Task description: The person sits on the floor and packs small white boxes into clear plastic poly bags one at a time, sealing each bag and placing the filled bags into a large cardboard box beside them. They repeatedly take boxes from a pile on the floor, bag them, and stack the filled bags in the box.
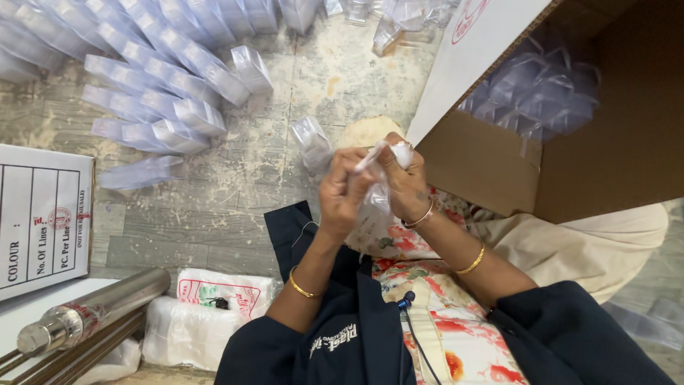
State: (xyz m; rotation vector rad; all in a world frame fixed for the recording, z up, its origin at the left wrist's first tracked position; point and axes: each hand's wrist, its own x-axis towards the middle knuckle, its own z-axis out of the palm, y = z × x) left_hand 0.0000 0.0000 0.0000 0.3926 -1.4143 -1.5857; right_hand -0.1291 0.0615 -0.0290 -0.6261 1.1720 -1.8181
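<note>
small clear plastic pouch (385,175) right there in the middle, held up over the lap, just in front of the open cardboard box (570,164). both hands on it: left hand (343,194) pinched shut on the lower left edge, right hand (405,184) closed on the top corner, fingers curled tight, no gap showing in either grip. looks like the pouch is being pulled open or straightened, one piece out of many; the step in hand reads as working this single pouch between the fingertips. the next move, by my reading, calls for a fine thumb rub to part the thin film without tearing it, both grips staying close together. gold bangles on both wrists. outward now: another clear pouch (311,142) lies on the floor just beyond the left hand, rows of stacked clear packs (164,85) fan out across the worn floor (271,178), more clear pieces sit inside the box, and a steel bottle (85,314) lies at lower left.
</note>
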